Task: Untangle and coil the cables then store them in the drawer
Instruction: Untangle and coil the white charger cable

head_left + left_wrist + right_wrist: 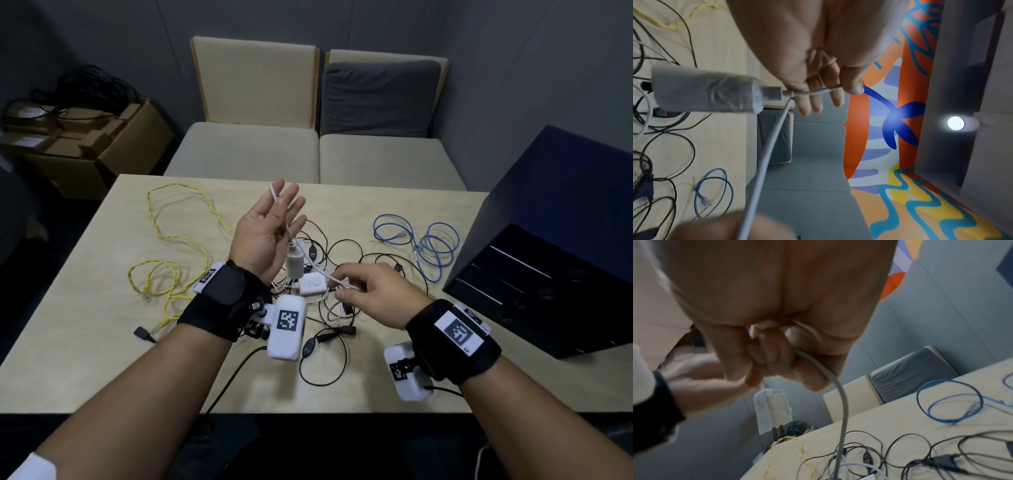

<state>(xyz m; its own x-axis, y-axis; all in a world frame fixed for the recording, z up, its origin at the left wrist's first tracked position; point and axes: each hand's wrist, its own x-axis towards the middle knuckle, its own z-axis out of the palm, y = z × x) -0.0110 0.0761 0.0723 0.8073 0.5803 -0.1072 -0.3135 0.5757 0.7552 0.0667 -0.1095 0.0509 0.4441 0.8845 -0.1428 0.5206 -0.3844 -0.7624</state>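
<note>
Left hand (263, 236) is hovering palm-up, fingers mostly straight, thumb pinning the thin white cable (317, 267) against them. A white plastic-wrapped charger plug (295, 262) is dangling from that cable just below. Right hand (373, 294) is pinching the same cable with curled fingers, above the tangle of black cables (344, 330) lying on the pale wooden table (102, 342). The dark blue drawer cabinet (555, 205) is sitting on the right.
</note>
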